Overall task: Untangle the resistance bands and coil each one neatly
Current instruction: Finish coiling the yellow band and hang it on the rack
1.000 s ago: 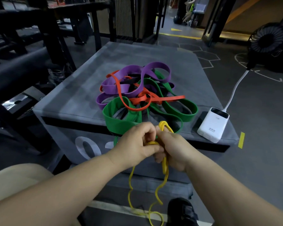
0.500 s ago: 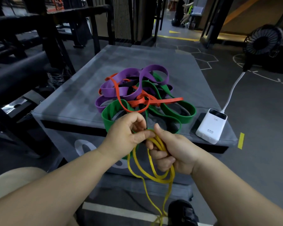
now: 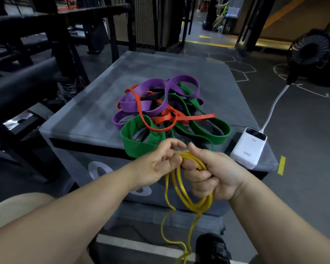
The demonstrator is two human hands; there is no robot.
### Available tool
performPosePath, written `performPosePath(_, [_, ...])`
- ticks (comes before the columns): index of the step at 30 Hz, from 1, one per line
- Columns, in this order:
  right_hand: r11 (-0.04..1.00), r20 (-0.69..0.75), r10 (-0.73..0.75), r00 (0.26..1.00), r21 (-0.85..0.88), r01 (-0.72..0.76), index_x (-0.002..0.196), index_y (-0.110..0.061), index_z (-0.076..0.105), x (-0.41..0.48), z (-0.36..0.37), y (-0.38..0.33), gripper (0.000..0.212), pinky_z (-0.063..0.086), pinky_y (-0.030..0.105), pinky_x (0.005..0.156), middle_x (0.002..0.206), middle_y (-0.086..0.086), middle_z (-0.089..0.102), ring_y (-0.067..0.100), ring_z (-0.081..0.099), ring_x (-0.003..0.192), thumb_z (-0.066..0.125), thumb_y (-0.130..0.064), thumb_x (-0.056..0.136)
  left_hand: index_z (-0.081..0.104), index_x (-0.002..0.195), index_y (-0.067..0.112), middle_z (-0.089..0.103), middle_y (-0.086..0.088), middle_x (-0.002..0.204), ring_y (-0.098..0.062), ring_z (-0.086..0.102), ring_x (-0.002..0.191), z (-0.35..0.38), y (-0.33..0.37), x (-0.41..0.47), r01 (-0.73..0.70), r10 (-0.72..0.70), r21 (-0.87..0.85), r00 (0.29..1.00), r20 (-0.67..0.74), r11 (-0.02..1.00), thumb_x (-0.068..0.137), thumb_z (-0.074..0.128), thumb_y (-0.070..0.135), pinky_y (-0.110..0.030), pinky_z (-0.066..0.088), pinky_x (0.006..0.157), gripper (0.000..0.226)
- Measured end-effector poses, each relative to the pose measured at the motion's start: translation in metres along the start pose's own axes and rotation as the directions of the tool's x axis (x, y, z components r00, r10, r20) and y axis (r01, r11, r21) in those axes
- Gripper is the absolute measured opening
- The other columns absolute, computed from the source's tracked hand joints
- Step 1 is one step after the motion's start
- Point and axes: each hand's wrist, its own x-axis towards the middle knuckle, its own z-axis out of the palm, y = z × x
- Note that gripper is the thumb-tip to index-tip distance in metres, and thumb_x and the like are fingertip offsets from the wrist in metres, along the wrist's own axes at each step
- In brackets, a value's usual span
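— Where is the yellow band (image 3: pixel 197 207) sitting?

— It is hanging in front of the box (image 3: pixel 88 115), apart from the tangle (image 3: pixel 168 111) lying on top. The right hand (image 3: pixel 211 174) is curling its fingers round several loops. The left hand (image 3: pixel 160 164), half-curled, is pinching the strands at the top of the coil, as far as I can tell.

— So this is looking like coiling. What is worrying you?

— The tail is dangling toward the floor and twisting on itself, right beside a shoe (image 3: pixel 211 248). Winding that twist in could be making the coil lumpy, and a foot landing on the tail could be jerking it out.

— And the grip?

— The loops are hanging loosely. If the left pinch is easing off, the rubber is likely springing open and spilling them.
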Motion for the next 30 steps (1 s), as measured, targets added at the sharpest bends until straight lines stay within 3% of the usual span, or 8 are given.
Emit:
performPosePath(4, [0.999, 0.011, 0.051, 0.999, 0.019, -0.051, 0.063, -0.021, 0.052, 0.0, -0.002, -0.001, 0.045, 0.027, 0.013, 0.034, 0.045, -0.01, 0.037, -0.001, 0.028, 0.03, 0.074, -0.059, 0.072, 0.055, 0.091, 0.011, 0.053, 0.0, 0.07, -0.007, 0.052, 0.065, 0.004, 0.004, 0.0, -0.029, 0.028, -0.02, 0.999, -0.042, 0.999, 0.089, 0.052, 0.046, -0.026, 0.046, 0.068, 0.035])
performPosePath(8, [0.998, -0.159, 0.026, 0.987, -0.051, -0.035, 0.057, -0.019, 0.051, -0.001, 0.001, -0.001, 0.049, 0.03, 0.016, 0.037, 0.048, -0.005, 0.036, 0.004, 0.031, 0.032, 0.071, -0.062, 0.066, 0.046, 0.077, 0.012, 0.037, 0.002, 0.052, -0.011, 0.037, 0.047, 0.009, 0.009, 0.0, -0.07, 0.053, -0.11, 0.987, -0.155, 0.992, 0.091, 0.05, 0.039, -0.023, 0.034, 0.048, 0.031])
performPosePath(12, [0.97, -0.07, -0.101, 0.992, -0.227, 0.083, 0.06, -0.016, 0.056, -0.002, -0.002, 0.003, 0.053, 0.049, 0.035, 0.067, 0.057, 0.001, 0.047, 0.019, 0.054, 0.056, 0.071, -0.066, 0.071, 0.046, 0.069, 0.022, 0.029, 0.006, 0.053, -0.007, 0.026, 0.043, 0.013, 0.012, 0.0, -0.143, 0.089, -0.267, 0.975, -0.205, 0.953, 0.093, 0.053, 0.048, -0.017, 0.023, 0.041, 0.036])
performPosePath(15, [0.952, 0.052, -0.166, 0.985, -0.251, 0.174, 0.069, -0.018, 0.058, -0.004, -0.004, 0.004, 0.044, 0.045, 0.051, 0.093, 0.052, -0.002, 0.05, 0.021, 0.064, 0.066, 0.061, -0.058, 0.086, 0.037, 0.07, 0.015, 0.023, 0.005, 0.054, -0.009, 0.02, 0.045, 0.012, 0.012, 0.002, -0.127, 0.032, -0.341, 0.962, -0.271, 0.931, 0.094, 0.043, 0.044, -0.019, 0.018, 0.04, 0.039])
performPosePath(18, [0.972, 0.135, -0.187, 0.973, -0.12, 0.203, 0.075, -0.019, 0.058, -0.003, -0.003, 0.003, 0.036, 0.055, 0.037, 0.077, 0.052, -0.006, 0.055, 0.013, 0.061, 0.05, 0.06, -0.051, 0.09, 0.038, 0.072, 0.014, 0.025, 0.006, 0.053, -0.009, 0.024, 0.044, 0.013, 0.011, 0.002, -0.091, -0.024, -0.386, 0.959, -0.284, 0.918, 0.093, 0.041, 0.046, -0.019, 0.024, 0.04, 0.038])
performPosePath(22, [0.977, 0.222, -0.212, 0.952, 0.071, 0.201, 0.095, -0.012, 0.056, -0.005, -0.005, 0.001, 0.023, 0.052, 0.022, 0.051, 0.063, -0.002, 0.062, 0.002, 0.054, 0.04, 0.053, -0.034, 0.099, 0.042, 0.077, 0.012, 0.031, 0.006, 0.05, -0.01, 0.035, 0.044, 0.014, 0.013, 0.002, -0.031, -0.111, -0.427, 0.946, -0.305, 0.904, 0.085, 0.043, 0.049, -0.021, 0.036, 0.044, 0.038])
performPosePath(26, [0.951, 0.261, -0.274, 0.926, 0.216, 0.221, 0.101, -0.008, 0.051, -0.005, -0.005, -0.005, 0.025, 0.04, 0.015, 0.043, 0.056, -0.003, 0.043, 0.005, 0.038, 0.039, 0.041, -0.03, 0.104, 0.049, 0.083, 0.01, 0.047, 0.002, 0.054, -0.014, 0.052, 0.051, 0.016, 0.007, 0.002, 0.086, -0.182, -0.462, 0.969, -0.167, 0.883, 0.088, 0.047, 0.05, -0.031, 0.05, 0.058, 0.04])
performPosePath(30, [0.896, 0.2, -0.39, 0.899, 0.309, 0.32, 0.097, -0.006, 0.05, -0.009, -0.005, -0.013, 0.031, 0.034, 0.017, 0.041, 0.058, -0.002, 0.039, 0.006, 0.038, 0.041, 0.04, -0.034, 0.104, 0.054, 0.099, 0.009, 0.067, -0.004, 0.077, -0.017, 0.067, 0.069, 0.028, -0.004, -0.001, 0.247, -0.274, -0.38, 0.962, -0.017, 0.891, 0.084, 0.045, 0.046, -0.03, 0.056, 0.069, 0.041])
